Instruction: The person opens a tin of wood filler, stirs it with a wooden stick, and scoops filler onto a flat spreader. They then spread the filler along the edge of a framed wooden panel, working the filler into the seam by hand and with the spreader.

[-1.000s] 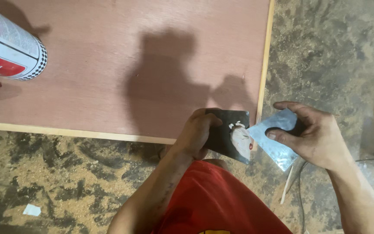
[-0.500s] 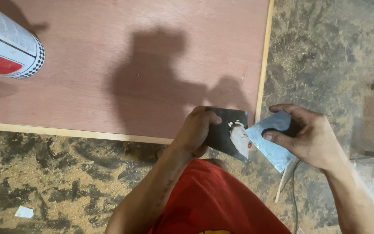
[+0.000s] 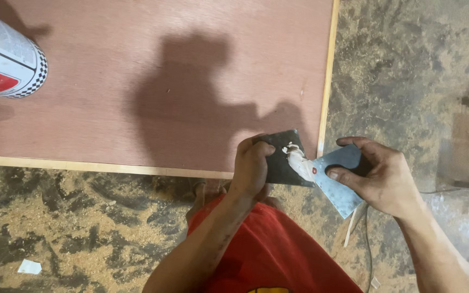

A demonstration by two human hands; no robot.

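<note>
Scraper blades, two flat metal plates, meet edge to edge at the near right corner of a reddish-brown plywood board [image 3: 153, 70]. Dark scraper blade [image 3: 284, 163], held in the left hand [image 3: 252, 168], lies tilted over the board's near edge; fingers curl over its left side and the thumb presses on its top face, so the hand is closed on it. Grey scraper blade [image 3: 338, 182], held in the right hand [image 3: 382, 179], sits just right of the board's corner, above the floor; thumb on its upper face, fingers wrapped round its far edge, the hand likewise closed on it. A dab of white putty [image 3: 298, 158] lies on the dark blade where the corner of the grey blade touches it. Pale wooden edging [image 3: 328, 76] runs along the board's right side and along its near edge. A cylindrical can [image 3: 6, 59], white with a red panel and a chequered band, lies on its side at the far left of the board. The shadow of the person's head and arms falls across the board's middle. Sawdust-strewn floor [image 3: 55, 217] surrounds the board on the near and right sides, with a small white scrap [image 3: 29, 266] at near left. Red garment [image 3: 267, 255] covers the person's knee directly beneath the left forearm
</note>
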